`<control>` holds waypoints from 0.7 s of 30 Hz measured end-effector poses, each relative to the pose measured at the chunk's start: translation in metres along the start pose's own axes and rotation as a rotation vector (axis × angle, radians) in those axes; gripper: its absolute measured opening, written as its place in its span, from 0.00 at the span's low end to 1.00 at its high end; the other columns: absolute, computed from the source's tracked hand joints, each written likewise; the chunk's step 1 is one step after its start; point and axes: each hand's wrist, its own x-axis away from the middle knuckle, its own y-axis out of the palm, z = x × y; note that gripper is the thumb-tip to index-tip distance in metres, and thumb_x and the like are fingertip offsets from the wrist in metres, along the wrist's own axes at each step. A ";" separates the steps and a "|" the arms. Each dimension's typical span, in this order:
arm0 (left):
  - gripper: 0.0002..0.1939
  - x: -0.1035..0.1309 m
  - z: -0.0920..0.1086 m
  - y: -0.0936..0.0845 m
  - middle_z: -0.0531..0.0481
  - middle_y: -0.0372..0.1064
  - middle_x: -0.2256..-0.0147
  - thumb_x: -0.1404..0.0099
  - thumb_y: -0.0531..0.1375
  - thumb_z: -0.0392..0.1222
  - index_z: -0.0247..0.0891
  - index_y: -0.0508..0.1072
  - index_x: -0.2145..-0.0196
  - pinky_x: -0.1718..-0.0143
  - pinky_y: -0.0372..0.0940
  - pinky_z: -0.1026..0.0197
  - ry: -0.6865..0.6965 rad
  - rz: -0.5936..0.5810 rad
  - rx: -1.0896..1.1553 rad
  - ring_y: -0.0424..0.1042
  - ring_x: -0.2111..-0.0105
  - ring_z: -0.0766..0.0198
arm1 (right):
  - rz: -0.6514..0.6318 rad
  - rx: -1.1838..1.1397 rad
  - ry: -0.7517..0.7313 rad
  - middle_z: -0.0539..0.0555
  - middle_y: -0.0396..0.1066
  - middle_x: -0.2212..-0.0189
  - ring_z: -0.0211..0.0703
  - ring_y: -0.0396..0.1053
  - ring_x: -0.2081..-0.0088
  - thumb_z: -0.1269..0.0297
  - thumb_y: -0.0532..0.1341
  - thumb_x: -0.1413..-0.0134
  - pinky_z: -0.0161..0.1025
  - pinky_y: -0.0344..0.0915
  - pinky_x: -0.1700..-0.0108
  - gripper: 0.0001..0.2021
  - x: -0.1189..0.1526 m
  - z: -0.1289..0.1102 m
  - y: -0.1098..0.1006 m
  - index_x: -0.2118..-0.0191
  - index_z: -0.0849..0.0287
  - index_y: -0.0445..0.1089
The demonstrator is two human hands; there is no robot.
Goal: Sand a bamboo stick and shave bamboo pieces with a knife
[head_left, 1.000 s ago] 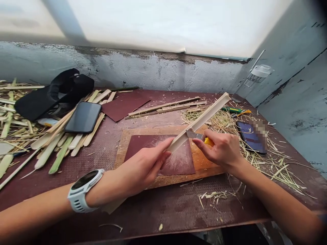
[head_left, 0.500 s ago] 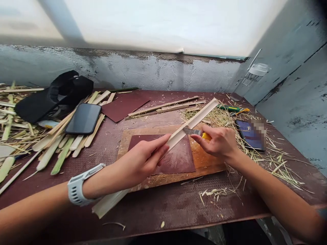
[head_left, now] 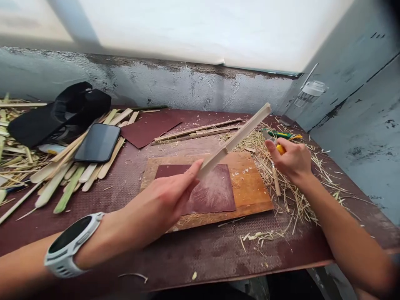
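My left hand is closed around the lower part of a pale split bamboo strip, which slants up and away to the right. A node ridge crosses the strip near its middle. My right hand grips a yellow-handled utility knife, its blade pointing up and left, apart from the strip. Beneath the strip lies a sheet of dark red sandpaper on a wooden board. Fine shavings are heaped under and around my right hand.
Several flat bamboo pieces lie at the left under a phone, beside a black cap. Another red sheet and narrow strips lie farther back. A clear bottle with a straw stands in the right corner.
My right hand has drawn the knife off the strip and moved right, covering the second phone. In my left hand the strip has turned over and tilted more upward.
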 end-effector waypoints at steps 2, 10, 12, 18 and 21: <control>0.27 -0.003 0.002 0.001 0.55 0.69 0.72 0.21 0.50 0.38 0.31 0.57 0.28 0.71 0.62 0.65 -0.038 0.003 0.056 0.63 0.77 0.68 | -0.018 -0.088 -0.070 0.50 0.62 0.85 0.40 0.59 0.80 0.29 0.48 0.35 0.39 0.47 0.74 0.34 0.006 -0.008 -0.005 0.77 0.54 0.66; 0.24 -0.011 0.005 0.009 0.58 0.65 0.73 0.21 0.50 0.36 0.29 0.60 0.31 0.72 0.59 0.68 -0.036 -0.058 0.196 0.62 0.76 0.71 | -0.099 -0.224 -0.291 0.50 0.66 0.84 0.40 0.64 0.81 0.30 0.50 0.34 0.39 0.48 0.75 0.33 0.037 -0.056 -0.005 0.68 0.56 0.75; 0.24 -0.008 0.004 0.012 0.59 0.65 0.73 0.21 0.51 0.35 0.30 0.59 0.30 0.72 0.59 0.69 -0.021 -0.051 0.199 0.62 0.76 0.71 | -0.106 -0.213 -0.300 0.50 0.65 0.85 0.40 0.64 0.81 0.30 0.49 0.34 0.39 0.48 0.74 0.34 0.037 -0.055 -0.004 0.71 0.56 0.73; 0.26 -0.005 0.000 0.019 0.57 0.67 0.72 0.22 0.51 0.33 0.30 0.57 0.29 0.71 0.59 0.68 0.018 -0.044 0.191 0.62 0.76 0.70 | -0.070 -0.164 -0.333 0.50 0.66 0.85 0.38 0.62 0.82 0.30 0.49 0.34 0.38 0.46 0.75 0.35 0.042 -0.062 -0.005 0.74 0.56 0.70; 0.26 -0.007 0.003 0.016 0.57 0.65 0.72 0.21 0.50 0.35 0.29 0.58 0.29 0.71 0.59 0.66 -0.035 -0.084 0.227 0.61 0.75 0.70 | -0.064 -0.125 -0.338 0.51 0.66 0.84 0.39 0.62 0.82 0.29 0.50 0.36 0.38 0.45 0.75 0.34 0.039 -0.059 -0.003 0.74 0.56 0.71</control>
